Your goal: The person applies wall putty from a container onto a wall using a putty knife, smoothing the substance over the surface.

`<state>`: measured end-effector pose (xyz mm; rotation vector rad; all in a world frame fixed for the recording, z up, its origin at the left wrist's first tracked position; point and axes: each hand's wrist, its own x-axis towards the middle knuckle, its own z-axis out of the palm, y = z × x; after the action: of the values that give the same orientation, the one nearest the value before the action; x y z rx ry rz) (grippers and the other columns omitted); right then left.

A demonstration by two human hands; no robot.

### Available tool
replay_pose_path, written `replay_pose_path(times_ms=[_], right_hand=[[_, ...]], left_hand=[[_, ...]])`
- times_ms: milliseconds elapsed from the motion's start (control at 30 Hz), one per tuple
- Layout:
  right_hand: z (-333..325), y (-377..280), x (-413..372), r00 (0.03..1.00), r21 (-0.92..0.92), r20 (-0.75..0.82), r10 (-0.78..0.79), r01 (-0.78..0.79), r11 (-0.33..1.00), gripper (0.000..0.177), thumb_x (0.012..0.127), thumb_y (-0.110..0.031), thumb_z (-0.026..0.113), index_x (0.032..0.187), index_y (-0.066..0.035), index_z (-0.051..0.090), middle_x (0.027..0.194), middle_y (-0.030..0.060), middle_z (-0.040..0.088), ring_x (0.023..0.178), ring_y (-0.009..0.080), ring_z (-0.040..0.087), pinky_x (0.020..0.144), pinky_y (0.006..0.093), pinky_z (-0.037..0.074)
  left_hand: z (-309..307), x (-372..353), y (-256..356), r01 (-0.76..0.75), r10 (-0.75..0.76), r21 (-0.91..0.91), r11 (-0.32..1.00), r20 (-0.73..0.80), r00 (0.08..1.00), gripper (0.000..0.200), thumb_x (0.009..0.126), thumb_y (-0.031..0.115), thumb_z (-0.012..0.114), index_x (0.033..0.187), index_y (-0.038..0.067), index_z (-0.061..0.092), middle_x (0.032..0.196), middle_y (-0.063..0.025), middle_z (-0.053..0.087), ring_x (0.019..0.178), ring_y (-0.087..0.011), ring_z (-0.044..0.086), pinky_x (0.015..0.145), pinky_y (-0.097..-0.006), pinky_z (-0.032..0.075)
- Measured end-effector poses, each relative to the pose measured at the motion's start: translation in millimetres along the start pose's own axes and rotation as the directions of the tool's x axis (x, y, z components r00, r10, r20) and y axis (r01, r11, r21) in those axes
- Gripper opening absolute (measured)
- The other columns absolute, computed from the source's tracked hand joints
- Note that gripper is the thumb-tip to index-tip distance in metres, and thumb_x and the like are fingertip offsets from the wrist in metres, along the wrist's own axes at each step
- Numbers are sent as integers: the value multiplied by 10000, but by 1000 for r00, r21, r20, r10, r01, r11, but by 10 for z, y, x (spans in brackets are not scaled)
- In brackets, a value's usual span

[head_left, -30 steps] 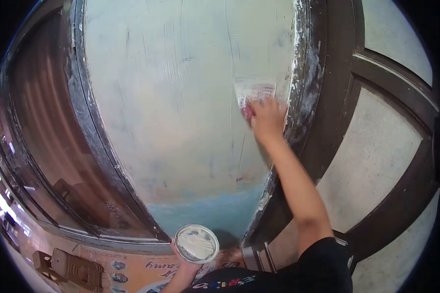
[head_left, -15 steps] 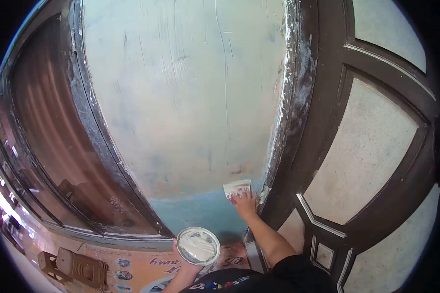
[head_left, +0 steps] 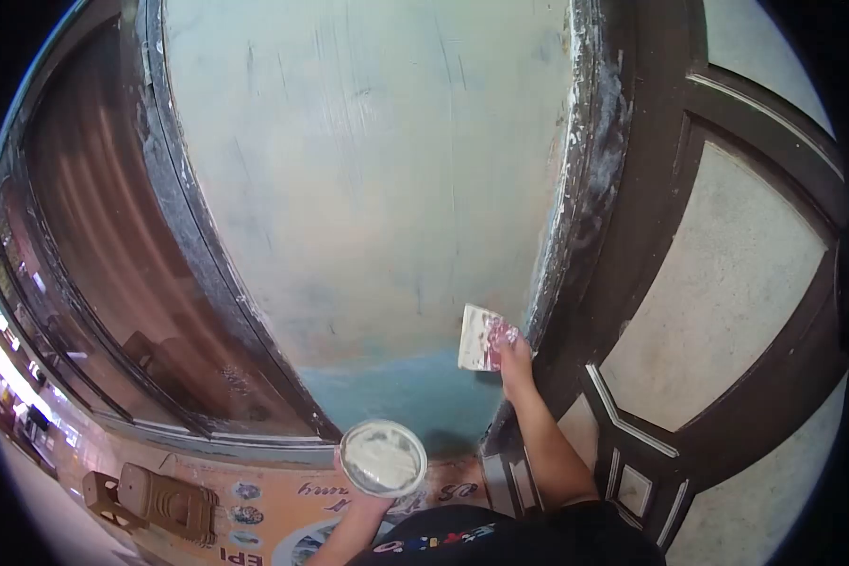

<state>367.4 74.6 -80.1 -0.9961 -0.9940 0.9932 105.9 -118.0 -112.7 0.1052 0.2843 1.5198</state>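
My right hand (head_left: 512, 357) is closed around the red handle of a wide putty knife (head_left: 475, 337). White filler is smeared over its blade, which overlaps the lower right part of the wall panel (head_left: 368, 217). That panel is pale and patchy with thin streaks, and a bare blue band (head_left: 415, 391) runs along its bottom. Lower down, my left hand (head_left: 365, 507) supports a round tub (head_left: 385, 492) from beneath, most of its fingers hidden. White filler (head_left: 383, 460) lies inside the tub, spread unevenly.
A dark wooden door (head_left: 755, 443) with pale panels stands to the right. Glass with a curtain behind it (head_left: 94, 245) lies left. Worn, filler-flecked trim (head_left: 575, 179) edges the panel. Brown plastic stools (head_left: 167, 505) and a printed orange banner (head_left: 283, 491) are below.
My right hand has moved up and right, turning the putty knife so its blade points left. The tub stays in my left hand at nearly the same place. The view has shifted slightly.
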Motion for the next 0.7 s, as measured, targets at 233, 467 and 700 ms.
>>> replay_pose_path(times_ms=[233,467,700], right_hand=[[244,-718,-208,977,407,194,-91,4,913,272,931,2,556,1203,-9,549,1132,55,622,1023,145,594,948,307,462],[290,-844,-354,945,234,229,-234,180,956,229,948,-54,581,1171,-25,540,1046,26,614,961,97,565,889,270,457],[307,-954,-321,909,109,297,-293,272,956,153,957,-96,592,1084,-43,526,972,5,590,891,73,543,808,249,451]], left_hand=[[567,334,-20,80,-80,13,997,64,995,759,844,704,445,1343,138,524,1360,-127,541,1228,-373,513,1045,-568,395],[984,628,-89,69,-72,23,997,184,980,785,855,728,384,1377,153,496,1393,-120,516,1249,-361,508,1053,-552,396],[1217,751,-143,78,-72,-15,997,249,966,775,859,720,406,1375,150,506,1397,-122,516,1246,-362,507,1045,-548,405]])
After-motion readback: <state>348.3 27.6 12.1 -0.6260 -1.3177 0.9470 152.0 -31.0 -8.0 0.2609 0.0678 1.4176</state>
